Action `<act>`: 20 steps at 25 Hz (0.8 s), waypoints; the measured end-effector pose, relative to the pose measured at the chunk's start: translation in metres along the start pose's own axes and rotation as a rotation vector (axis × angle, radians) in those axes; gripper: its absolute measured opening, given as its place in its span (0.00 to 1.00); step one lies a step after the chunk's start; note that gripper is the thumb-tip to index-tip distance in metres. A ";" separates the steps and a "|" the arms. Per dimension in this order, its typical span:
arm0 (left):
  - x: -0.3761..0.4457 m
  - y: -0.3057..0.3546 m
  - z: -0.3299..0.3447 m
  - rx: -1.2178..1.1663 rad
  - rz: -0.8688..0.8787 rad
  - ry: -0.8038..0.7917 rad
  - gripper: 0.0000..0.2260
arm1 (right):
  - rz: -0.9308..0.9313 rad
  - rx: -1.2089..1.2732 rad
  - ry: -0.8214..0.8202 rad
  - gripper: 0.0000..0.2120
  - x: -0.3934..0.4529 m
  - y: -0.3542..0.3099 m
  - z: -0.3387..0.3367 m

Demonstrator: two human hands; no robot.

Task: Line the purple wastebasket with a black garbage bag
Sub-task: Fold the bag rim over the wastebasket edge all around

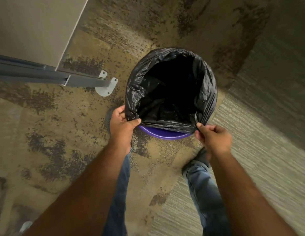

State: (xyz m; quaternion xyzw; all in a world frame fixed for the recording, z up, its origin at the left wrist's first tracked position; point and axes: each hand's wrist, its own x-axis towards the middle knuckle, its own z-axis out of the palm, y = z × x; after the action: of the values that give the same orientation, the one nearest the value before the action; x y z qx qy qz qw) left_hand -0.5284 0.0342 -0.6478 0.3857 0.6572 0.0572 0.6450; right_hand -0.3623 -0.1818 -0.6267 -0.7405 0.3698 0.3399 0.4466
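Note:
A black garbage bag hangs open inside the purple wastebasket, which stands on the carpet in front of me. The bag's edge is folded over the far and side rim. Only the near purple rim shows below the bag. My left hand pinches the bag's edge at the near left. My right hand pinches the bag's edge at the near right. The inside of the bag is dark and its bottom is hidden.
A grey table leg with a round foot plate stands on the floor left of the basket, under a pale tabletop. My legs in jeans and shoes are just behind the basket. Patterned carpet surrounds it.

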 end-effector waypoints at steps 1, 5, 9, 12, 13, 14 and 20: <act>-0.004 -0.003 0.001 0.014 0.006 0.010 0.33 | -0.045 0.030 0.012 0.12 0.002 0.004 0.000; -0.014 -0.015 -0.001 -0.089 0.009 0.016 0.34 | -0.121 0.116 -0.068 0.10 0.011 0.019 -0.012; -0.012 -0.024 -0.007 -0.212 -0.033 -0.018 0.33 | -0.188 0.058 -0.223 0.13 0.030 0.024 -0.033; -0.019 -0.030 -0.013 -0.234 -0.059 -0.049 0.31 | -0.223 -0.107 -0.328 0.17 0.038 0.028 -0.043; -0.021 -0.032 -0.013 -0.250 -0.061 -0.052 0.30 | -0.235 -0.179 -0.340 0.18 0.040 0.029 -0.044; -0.021 -0.032 -0.012 -0.284 -0.064 -0.057 0.30 | -0.250 -0.231 -0.338 0.19 0.041 0.029 -0.044; -0.007 -0.025 0.003 -0.441 -0.059 -0.045 0.25 | -0.336 -0.171 -0.224 0.22 0.048 0.027 -0.016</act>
State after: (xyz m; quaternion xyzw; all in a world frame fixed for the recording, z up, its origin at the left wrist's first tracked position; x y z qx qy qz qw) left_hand -0.5370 0.0119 -0.6571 0.2171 0.6253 0.1717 0.7296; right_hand -0.3584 -0.2171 -0.6714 -0.7846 0.1592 0.3707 0.4708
